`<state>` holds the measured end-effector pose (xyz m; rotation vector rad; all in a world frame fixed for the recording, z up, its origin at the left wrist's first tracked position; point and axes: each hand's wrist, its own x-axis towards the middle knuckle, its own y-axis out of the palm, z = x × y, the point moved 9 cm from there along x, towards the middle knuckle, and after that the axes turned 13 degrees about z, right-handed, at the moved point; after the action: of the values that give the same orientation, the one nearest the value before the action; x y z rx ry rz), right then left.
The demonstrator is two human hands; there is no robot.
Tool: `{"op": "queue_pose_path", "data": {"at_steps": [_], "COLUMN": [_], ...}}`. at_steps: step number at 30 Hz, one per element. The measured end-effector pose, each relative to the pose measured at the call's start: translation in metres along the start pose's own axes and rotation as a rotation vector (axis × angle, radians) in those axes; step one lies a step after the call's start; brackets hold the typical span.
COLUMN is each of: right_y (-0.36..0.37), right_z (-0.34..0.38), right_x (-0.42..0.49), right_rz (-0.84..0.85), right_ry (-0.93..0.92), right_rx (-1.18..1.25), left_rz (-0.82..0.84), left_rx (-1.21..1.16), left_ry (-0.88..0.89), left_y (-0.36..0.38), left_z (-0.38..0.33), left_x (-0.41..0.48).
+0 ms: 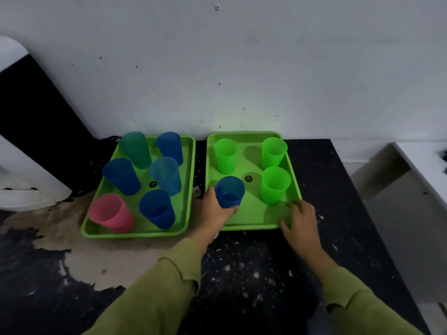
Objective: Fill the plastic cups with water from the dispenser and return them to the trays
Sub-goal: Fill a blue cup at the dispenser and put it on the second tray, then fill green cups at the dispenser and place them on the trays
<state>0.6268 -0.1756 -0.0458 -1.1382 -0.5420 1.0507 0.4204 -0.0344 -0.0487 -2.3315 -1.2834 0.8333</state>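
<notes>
Two green trays lie side by side on a dark table. The left tray (188,165) carries several cups: three dark blue, one teal (135,149), one light blue (167,175) and one pink (112,212). On the right tray (251,221) stand three bright green cups (275,184) and a blue cup (229,192) with water in it. My left hand (215,211) is wrapped around that blue cup at the tray's near left. My right hand (301,223) rests on the right tray's near right rim, fingers spread.
The white and black water dispenser (21,131) stands at the far left. A white wall runs behind the trays. The tabletop (242,274) is black with worn pale patches at the left. A white ledge (411,180) lies beyond the table's right edge.
</notes>
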Motion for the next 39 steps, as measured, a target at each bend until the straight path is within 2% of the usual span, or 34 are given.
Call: {"op": "queue_pose_path", "data": {"at_steps": [5,9,13,17,20,24,31,39], "right_y": [0.008,0.012,0.015,0.017,0.017,0.016,-0.010,-0.052], "right_z": [-0.007,-0.010,-0.014,-0.014,-0.016,-0.016,-0.007,0.061], "right_x": [0.001,0.002,0.003,0.004,0.005,0.005,0.006,-0.012], "right_rz": [0.030,0.022,-0.002,-0.021,-0.033,-0.027,-0.045,-0.135], "right_ry": [0.028,0.002,-0.008,-0.030,-0.044,-0.044,-0.047,-0.186], "right_rx": [0.063,0.083,0.075,0.080,0.077,0.089,0.315,0.494], "left_rz": [-0.025,-0.163,-0.066,0.114,0.181,0.170,0.143,0.131], "left_rx": [0.065,0.427,0.667,0.776,0.778,0.699,0.487,0.391], "left_ry": [0.058,0.345,0.528,0.436,0.378,0.384,0.433,0.564], "left_y": [0.000,-0.004,0.025,0.058,0.069,0.069,0.045,-0.014], "left_z": [-0.009,-0.067,-0.123,-0.139,-0.138,-0.134,-0.131,-0.131], "left_x": [-0.005,-0.017,-0.007,0.021,0.035,0.037,0.014,-0.038]}}
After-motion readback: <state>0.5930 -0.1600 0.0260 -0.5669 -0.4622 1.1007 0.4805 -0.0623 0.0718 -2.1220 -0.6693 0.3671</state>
